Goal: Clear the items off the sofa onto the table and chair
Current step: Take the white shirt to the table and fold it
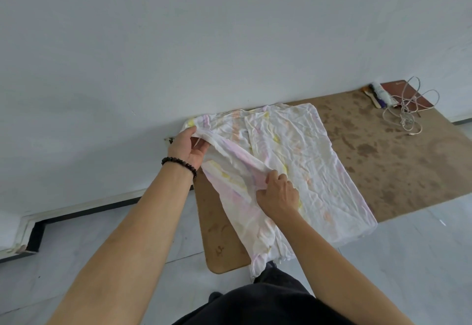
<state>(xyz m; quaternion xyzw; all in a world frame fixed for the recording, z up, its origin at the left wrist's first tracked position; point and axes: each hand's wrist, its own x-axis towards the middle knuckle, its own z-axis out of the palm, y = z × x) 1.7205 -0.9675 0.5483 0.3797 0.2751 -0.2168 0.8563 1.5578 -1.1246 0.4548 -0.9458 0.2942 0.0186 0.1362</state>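
A: Spread on the brown, stained, rounded-corner wooden table (398, 161): a crumpled white cloth with faint pink, yellow and orange blotches (293, 161). Covers the table's left half, near edge hanging over the front.

B: Hands?

A: Left hand (187, 149), dark beaded bracelet (180, 163) at the wrist, gripping the cloth's far-left corner: thumb on top, fingers curled beneath, fabric bunched between. Right hand (278, 194) pinching a raised fold near the cloth's middle, fingers drawn together on the ridge. Fold stretched taut between the two hands.

B: Containers?

A: Only a white tube with a dark cap (380, 93) at the table's far right corner (contents not visible, label too small to read). Lying on its side, just beside a reddish-brown flat book or folder (408, 89), possibly overlapping it; cannot tell for sure.

B: Anything else up there?

A: Tangled pale cable (408, 110), looped over the reddish-brown cover and trailing onto the bare tabletop, plug end nearest the front. Small thin dark-and-orange items beside the tube, too small to identify.

B: Surroundings?

A: Plain pale wall (204, 43) behind the table, grey tiled floor (408, 260) below, dark clothing (255, 304) at bottom centre. Well apart from the cloth: tube, book, cable.
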